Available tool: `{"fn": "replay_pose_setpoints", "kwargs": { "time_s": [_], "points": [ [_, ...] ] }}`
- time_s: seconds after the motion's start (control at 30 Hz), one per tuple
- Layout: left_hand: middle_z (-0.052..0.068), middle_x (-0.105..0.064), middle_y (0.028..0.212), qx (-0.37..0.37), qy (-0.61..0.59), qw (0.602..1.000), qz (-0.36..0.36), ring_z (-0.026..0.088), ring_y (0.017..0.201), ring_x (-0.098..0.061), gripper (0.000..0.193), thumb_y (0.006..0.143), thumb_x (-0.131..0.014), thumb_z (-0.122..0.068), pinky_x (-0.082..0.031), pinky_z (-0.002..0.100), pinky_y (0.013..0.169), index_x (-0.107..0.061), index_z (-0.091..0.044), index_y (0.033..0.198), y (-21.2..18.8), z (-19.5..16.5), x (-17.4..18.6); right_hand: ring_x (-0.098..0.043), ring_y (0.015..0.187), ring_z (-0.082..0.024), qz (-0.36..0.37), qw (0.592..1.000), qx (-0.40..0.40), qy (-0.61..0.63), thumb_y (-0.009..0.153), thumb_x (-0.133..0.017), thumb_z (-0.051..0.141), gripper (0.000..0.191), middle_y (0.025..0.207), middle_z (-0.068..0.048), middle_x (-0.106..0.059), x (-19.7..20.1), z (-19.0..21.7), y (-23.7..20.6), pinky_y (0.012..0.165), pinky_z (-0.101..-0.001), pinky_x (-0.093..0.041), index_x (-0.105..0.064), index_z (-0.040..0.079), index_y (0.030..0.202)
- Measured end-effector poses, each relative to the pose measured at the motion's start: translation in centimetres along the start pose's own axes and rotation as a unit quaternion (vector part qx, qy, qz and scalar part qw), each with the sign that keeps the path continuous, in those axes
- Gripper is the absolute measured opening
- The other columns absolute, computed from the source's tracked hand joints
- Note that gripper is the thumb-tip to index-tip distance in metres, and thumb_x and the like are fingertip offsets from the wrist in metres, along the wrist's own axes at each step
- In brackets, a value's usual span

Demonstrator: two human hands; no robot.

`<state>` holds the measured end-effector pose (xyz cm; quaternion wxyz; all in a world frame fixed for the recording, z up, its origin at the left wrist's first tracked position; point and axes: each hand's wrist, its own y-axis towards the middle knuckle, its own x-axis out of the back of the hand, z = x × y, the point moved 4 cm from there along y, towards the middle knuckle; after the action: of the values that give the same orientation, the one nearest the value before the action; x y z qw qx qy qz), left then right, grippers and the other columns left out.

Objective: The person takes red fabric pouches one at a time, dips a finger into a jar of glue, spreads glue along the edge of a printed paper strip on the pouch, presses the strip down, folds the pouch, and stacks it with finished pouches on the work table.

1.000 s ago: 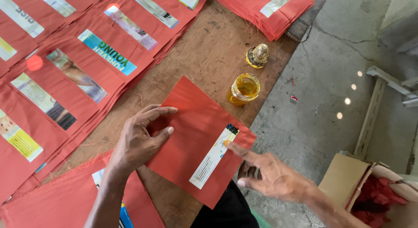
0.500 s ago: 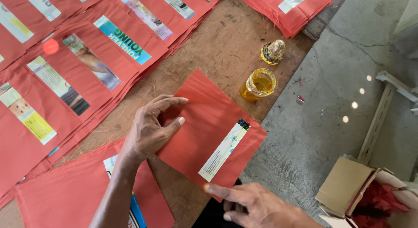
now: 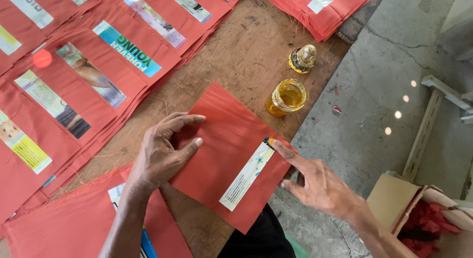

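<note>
A red paper sheet [image 3: 224, 154] lies on the wooden table [image 3: 246, 56] in front of me, with a pale printed strip [image 3: 248, 174] stuck along its right side. My left hand [image 3: 165, 149] rests flat on the sheet's left part, fingers spread, holding it down. My right hand [image 3: 315, 181] reaches in from the right and its index fingertip presses the upper end of the strip. An open glass jar of yellow glue [image 3: 287, 97] stands just beyond the sheet, and its lid [image 3: 302, 58] lies farther back.
Rows of red sheets with colourful strips [image 3: 88, 75] cover the table's left and back. A stack of red sheets [image 3: 320, 9] lies at the top right. More red paper [image 3: 64, 223] lies under my left arm. A cardboard box with red scraps [image 3: 419, 213] sits on the concrete floor at the right.
My right hand has come back from below the sheet and now presses its index finger on the strip's upper end. My left hand has stayed on the sheet.
</note>
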<state>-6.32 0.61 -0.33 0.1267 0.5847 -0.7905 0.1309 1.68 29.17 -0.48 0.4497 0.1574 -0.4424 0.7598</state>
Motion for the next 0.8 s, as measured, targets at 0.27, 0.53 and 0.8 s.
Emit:
{"fn": "replay_pose_setpoints", "kwargs": {
  "time_s": [0.27, 0.53, 0.8],
  "points": [
    [0.006, -0.07, 0.125, -0.008, 0.007, 1.0, -0.002, 0.016, 0.115, -0.069, 0.038, 0.082, -0.073, -0.006, -0.054, 0.03, 0.1, -0.072, -0.006, 0.121, -0.1, 0.0, 0.2, -0.058, 0.053, -0.026, 0.047, 0.995, 0.065, -0.054, 0.082, -0.062, 0.003, 0.098, 0.066, -0.018, -0.057, -1.1, 0.6, -0.4, 0.065, -0.0446, -0.057, -0.02, 0.036, 0.164],
    [0.006, -0.07, 0.126, -0.024, -0.021, 0.999, -0.005, 0.016, 0.119, -0.067, 0.038, 0.083, -0.07, -0.002, -0.053, 0.03, 0.101, -0.072, -0.005, 0.121, -0.9, 0.3, 0.7, -0.065, 0.06, -0.028, 0.106, 0.964, 0.12, -0.211, 0.093, -0.054, 0.006, 0.088, 0.07, -0.01, -0.065, -7.5, 2.7, -3.2, 0.068, -0.0432, -0.059, -0.013, 0.04, 0.163],
    [0.003, -0.069, 0.125, 0.006, -0.03, 1.0, 0.002, 0.013, 0.11, -0.069, 0.038, 0.084, -0.069, -0.003, -0.056, 0.027, 0.096, -0.072, -0.007, 0.122, -1.5, 0.7, 1.2, -0.067, 0.059, -0.03, 0.069, 0.966, 0.096, -0.228, 0.089, -0.054, 0.006, 0.091, 0.076, -0.012, -0.064, -8.7, 4.1, -3.6, 0.063, -0.0471, -0.06, -0.022, 0.044, 0.165]
  ]
}}
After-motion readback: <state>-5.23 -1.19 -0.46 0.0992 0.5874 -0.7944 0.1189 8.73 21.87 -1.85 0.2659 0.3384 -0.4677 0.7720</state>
